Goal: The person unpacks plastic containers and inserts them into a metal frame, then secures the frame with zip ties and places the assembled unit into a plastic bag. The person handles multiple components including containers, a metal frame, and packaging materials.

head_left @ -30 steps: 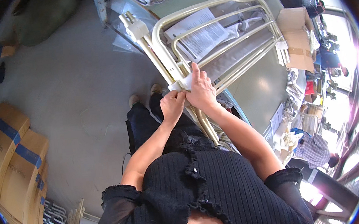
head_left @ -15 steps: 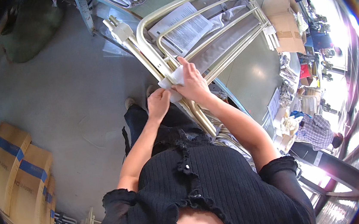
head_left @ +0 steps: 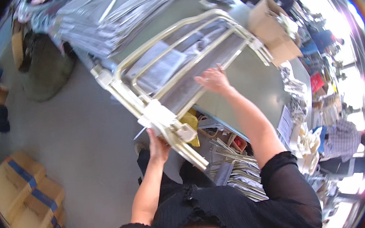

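A cream tubular metal frame (head_left: 195,61) with several rails lies slanting over the table's edge. White wrapping (head_left: 156,113) surrounds its near tubes, beside a pale plastic joint (head_left: 187,132). My left hand (head_left: 158,148) is closed around the near tubes just below the wrapping; its fingers are partly hidden behind them. My right hand (head_left: 215,80) is over the frame's right-hand rails, fingers apart and holding nothing; whether it touches a rail I cannot tell. Grey fabric (head_left: 180,90) and a printed sheet (head_left: 158,68) show between the rails.
Behind the frame, flat plastic-wrapped packs (head_left: 124,14) are piled on the table (head_left: 238,104). An open cardboard box (head_left: 273,30) stands at its far right. Stacked frames (head_left: 239,174) lie below the table edge. Cartons with blue tape (head_left: 25,195) stand at left. A person in a checked shirt (head_left: 341,140) is at right.
My right hand has left the white wrapping and moved up and right over the rails. My left hand has shifted lower, onto the tubes. The view has turned, with some blur.
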{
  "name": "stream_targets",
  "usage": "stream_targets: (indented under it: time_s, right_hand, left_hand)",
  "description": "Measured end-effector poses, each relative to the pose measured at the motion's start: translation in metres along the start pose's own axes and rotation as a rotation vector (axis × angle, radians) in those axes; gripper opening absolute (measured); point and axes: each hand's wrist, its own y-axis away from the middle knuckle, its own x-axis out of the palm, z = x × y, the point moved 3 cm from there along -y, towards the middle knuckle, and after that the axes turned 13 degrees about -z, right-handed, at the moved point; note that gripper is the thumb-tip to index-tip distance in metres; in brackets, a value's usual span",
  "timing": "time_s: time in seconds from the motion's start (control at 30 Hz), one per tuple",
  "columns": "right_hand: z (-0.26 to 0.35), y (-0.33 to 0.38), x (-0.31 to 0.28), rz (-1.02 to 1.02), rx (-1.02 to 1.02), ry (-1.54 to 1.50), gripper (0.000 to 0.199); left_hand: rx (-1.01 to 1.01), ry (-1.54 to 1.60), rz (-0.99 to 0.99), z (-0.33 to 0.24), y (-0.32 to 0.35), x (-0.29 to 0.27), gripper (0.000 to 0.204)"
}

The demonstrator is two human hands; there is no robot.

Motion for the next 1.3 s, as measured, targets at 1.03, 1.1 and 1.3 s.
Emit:
stream_targets:
  time_s: [1.03, 1.1, 1.3]
  right_hand:
    - [-0.405, 0.17, 0.037, -0.017, 0.887, -0.682, 0.078]
    - [-0.424, 0.175, 0.023, -0.21, 0.771, -0.558, 0.067]
    - [-0.553, 0.05, -0.14, -1.088, 0.35, -0.39, 0.017]
  left_hand:
    - [0.534, -0.66, -0.597, -0.138, 0.039, -0.111, 0.058]
    - [0.882, -1.005, -0.865, -0.177, 0.041, -0.068, 0.052]
    - [1.416, -1.202, -0.927, -0.195, -0.031, 0.197, 0.036]
